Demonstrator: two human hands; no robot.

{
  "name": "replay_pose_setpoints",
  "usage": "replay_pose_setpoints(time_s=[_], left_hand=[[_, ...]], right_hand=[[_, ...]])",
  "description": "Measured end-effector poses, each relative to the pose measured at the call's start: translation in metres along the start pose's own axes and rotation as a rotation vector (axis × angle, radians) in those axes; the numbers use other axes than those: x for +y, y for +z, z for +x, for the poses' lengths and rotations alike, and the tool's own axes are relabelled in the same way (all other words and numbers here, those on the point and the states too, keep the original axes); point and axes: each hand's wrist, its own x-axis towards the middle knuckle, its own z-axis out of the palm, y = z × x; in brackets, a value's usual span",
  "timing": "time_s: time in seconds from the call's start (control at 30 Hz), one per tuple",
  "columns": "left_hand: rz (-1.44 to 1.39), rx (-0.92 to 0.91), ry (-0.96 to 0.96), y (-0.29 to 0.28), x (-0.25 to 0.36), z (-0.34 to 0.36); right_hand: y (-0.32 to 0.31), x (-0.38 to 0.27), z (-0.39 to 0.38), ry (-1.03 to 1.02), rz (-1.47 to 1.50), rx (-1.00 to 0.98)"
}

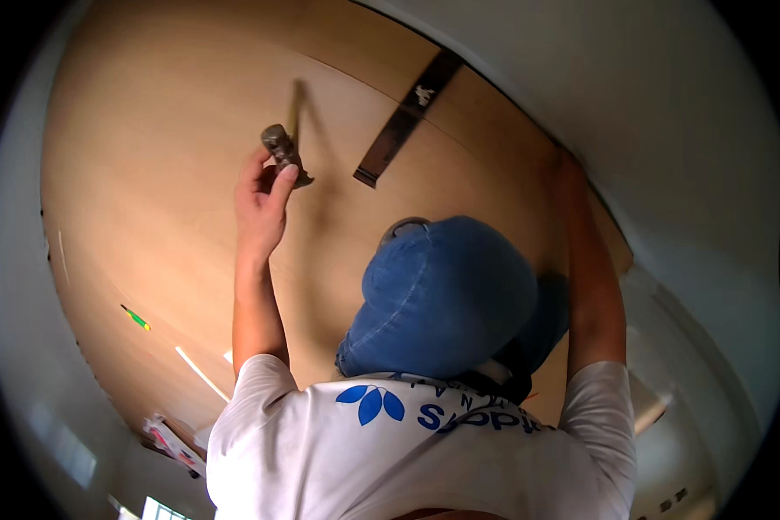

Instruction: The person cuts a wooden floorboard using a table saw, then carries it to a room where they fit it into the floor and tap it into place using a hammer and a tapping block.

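Right at the bottom of the view is a white t-shirt [407, 459] with a blue print across the shoulders, and just above it a blue denim cap [446, 295]. Both bare forearms go up from the sleeves to a big light-brown wooden panel [165, 130] that fills most of the frame.

The left hand [264, 195] is the busy one. Its grip is clenched around a hammer [282, 152], thumb pressed on the side of the dark metal head, which is right up against the panel surface. A pale shaft runs up from the head, but it's pretty blurred, so I can't say much more about it.

The right hand [568, 169] is way over on the other side, up at the panel's right edge where the wood meets the white wall [667, 130]. It's touching the panel there, but the hand is dim and smeared, so honestly can't tell if that grip is flat and released or curled over the edge.

Between the two hands and a bit further out, a black metal strip [407, 117] lies diagonally across a seam in the panel. Off to the left on the wood is a small green tool [135, 318] and a thin white strip [201, 373], well apart from both hands.
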Motion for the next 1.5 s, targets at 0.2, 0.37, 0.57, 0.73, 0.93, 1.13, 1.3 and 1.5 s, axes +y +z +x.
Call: replay_pose_setpoints(time_s=[0.2,0.37,0.57,0.73,0.93,1.13,1.3,1.5], left_hand=[[-0.614,-0.383,-0.074,0.043,0.025,0.015],[-0.583,-0.483,-0.384,0.129,-0.08,0.039],[-0.422,-0.565,-0.437,0.221,-0.152,0.017],[0.572,-0.581,-0.061,0.22,-0.11,0.029],[1.046,-0.185,0.774,0.16,-0.074,0.202],[1.44,-0.591,0.724,0.172,-0.024,0.262],[1.384,-0.755,0.52,0.178,-0.01,0.264],[1.284,-0.755,0.436,0.189,-0.014,0.253]], right_hand=[[-0.023,-0.027,-0.011,0.109,-0.035,-0.018],[0.001,-0.012,0.002,0.055,-0.064,0.008],[0.011,-0.012,0.015,0.074,0.015,-0.022],[0.024,-0.006,0.005,0.079,-0.016,0.079],[0.01,-0.022,0.003,0.058,-0.108,0.115],[0.013,-0.015,0.0,-0.019,-0.089,0.163],[0.03,0.001,0.007,-0.002,-0.016,0.078],[0.031,0.0,0.004,-0.108,-0.061,0.135]])
